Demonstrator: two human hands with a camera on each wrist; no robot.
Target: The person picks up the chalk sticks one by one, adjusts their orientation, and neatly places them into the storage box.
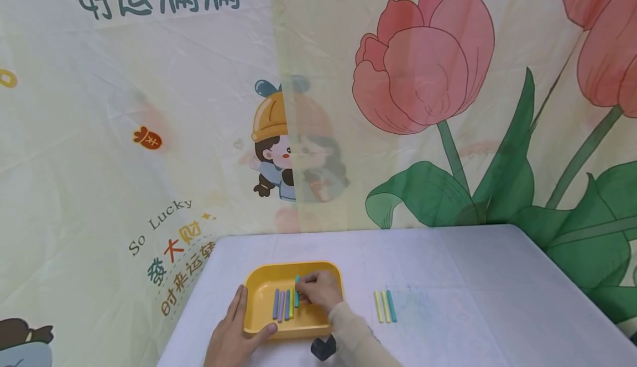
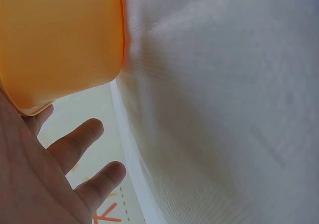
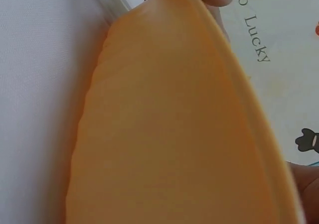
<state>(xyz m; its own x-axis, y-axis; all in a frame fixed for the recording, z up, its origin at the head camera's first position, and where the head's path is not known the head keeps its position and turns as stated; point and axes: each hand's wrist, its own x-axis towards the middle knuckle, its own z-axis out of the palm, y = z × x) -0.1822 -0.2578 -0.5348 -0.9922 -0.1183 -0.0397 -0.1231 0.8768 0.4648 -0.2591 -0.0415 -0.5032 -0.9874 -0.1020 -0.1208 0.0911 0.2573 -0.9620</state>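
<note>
A yellow tray (image 1: 259, 284) sits on the white table (image 1: 473, 300), near its front left. Several coloured sticks (image 1: 282, 304) lie side by side in the tray: blue, purple and yellow. My right hand (image 1: 318, 291) is inside the tray and pinches a teal stick (image 1: 297, 291) next to that row. My left hand (image 1: 234, 328) holds the tray's front left corner, with the thumb over the rim. In the left wrist view its fingers (image 2: 75, 144) stretch straight past the tray (image 2: 60, 40). The right wrist view shows mostly the tray's outer wall (image 3: 164, 134).
Three more sticks (image 1: 385, 306), two yellow and one teal, lie on the table right of the tray. A printed cloth backdrop (image 1: 423, 107) hangs behind and to the left. The table's left edge (image 2: 127, 144) runs close by my left hand.
</note>
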